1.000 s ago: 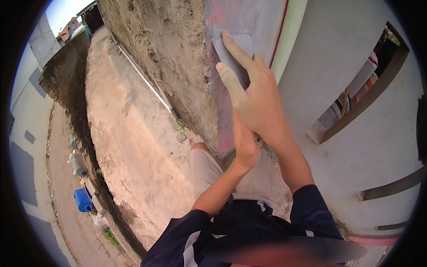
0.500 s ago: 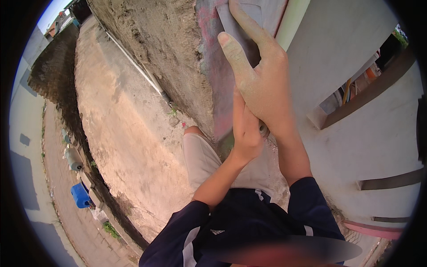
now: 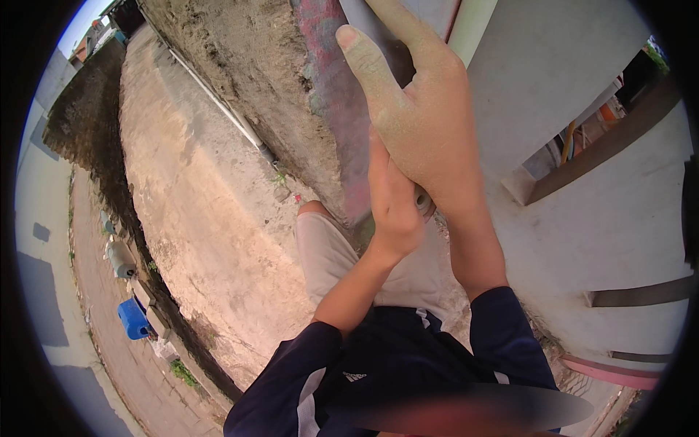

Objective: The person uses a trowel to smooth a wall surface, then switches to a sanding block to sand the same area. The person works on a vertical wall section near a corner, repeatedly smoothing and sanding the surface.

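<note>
My right hand [image 3: 426, 120], coated in pale dust, reaches up over the painted wall face [image 3: 362, 175]. Its thumb stands apart from the index finger, and the fingertips run past the top edge. Beneath the fingers lies a flat grey sheet [image 3: 358, 12] that looks like sandpaper, pressed to the wall; only a corner shows. Close below, my left hand [image 3: 399, 215] lies partly behind the right palm and wrist. The left fingers are mostly hidden, so what they hold cannot be made out.
A rough wall corner [image 3: 240, 80] rises ahead, a white pipe [image 3: 218, 105] along its foot. At right stands a grey wall [image 3: 561, 87] with a ledged opening [image 3: 575, 164]. A concrete path [image 3: 189, 204] runs left, past a low wall and a blue container [image 3: 133, 319].
Both hands have shifted upward and a little left in the picture. Less of the grey sheet shows at the top edge.
</note>
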{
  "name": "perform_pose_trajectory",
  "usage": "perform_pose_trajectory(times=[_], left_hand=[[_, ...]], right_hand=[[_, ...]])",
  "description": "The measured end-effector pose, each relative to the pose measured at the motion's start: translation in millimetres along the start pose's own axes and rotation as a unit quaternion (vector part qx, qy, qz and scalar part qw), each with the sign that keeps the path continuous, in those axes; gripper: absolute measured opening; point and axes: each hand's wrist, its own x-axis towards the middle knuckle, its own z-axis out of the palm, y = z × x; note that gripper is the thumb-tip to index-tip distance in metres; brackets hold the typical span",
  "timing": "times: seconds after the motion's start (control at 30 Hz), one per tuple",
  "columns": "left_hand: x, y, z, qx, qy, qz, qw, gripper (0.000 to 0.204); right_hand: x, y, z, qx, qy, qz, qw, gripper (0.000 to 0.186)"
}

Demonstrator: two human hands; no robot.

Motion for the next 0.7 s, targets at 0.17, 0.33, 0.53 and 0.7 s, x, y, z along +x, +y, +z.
perform_pose_trajectory(times=[0.17,0.33,0.53,0.7], left_hand=[[-10.5,1.2,-5.4,0.115,0.08,0.051,0.989,0.049],[-15.1,-10.9,-18.8,0.188,0.038,0.034,0.981,0.05],[-62.3,-65.9,-25.0,-0.026,0.05,-0.022,0.998,0.046],[-70.4,-97.8,-39.6,0.149,0.11,0.078,0.98,0.046]], right_hand=[[-1.5,-20.0,12.5,0.048,0.086,-0.05,0.994,0.048],[3.3,-17.4,-4.1,-0.007,-0.027,0.027,0.999,0.049],[-35.7,4.7,27.6,-0.024,0.042,-0.003,0.999,0.048],[-46.4,17.9,30.4,-0.016,0.06,-0.024,0.998,0.048]])
